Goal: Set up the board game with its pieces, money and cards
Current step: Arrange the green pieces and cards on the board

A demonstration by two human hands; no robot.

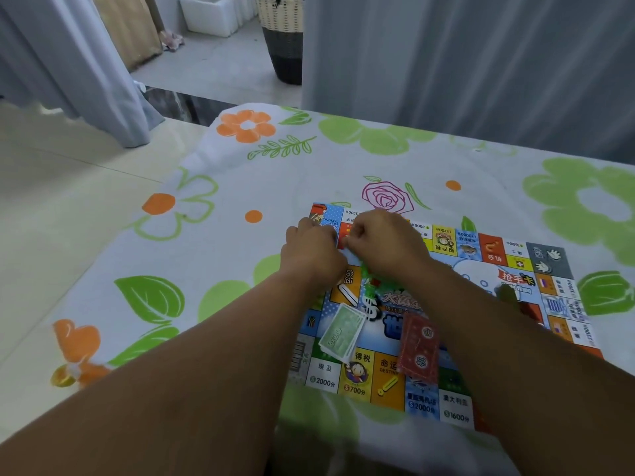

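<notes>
The board (455, 408) lay on the cloth (223, 255). On its near half sat green notes (342, 329) and, just right of them, red notes (421, 347). Over its far-left corner the left hand (311, 250) and right hand (385, 243) met, fingers curled under – any grasp hidden. Well beyond the board stood a basket (283, 36)

One view, worn on your head. It faces forward and down, close over the board (491, 250) on the counter (240, 187).
</notes>
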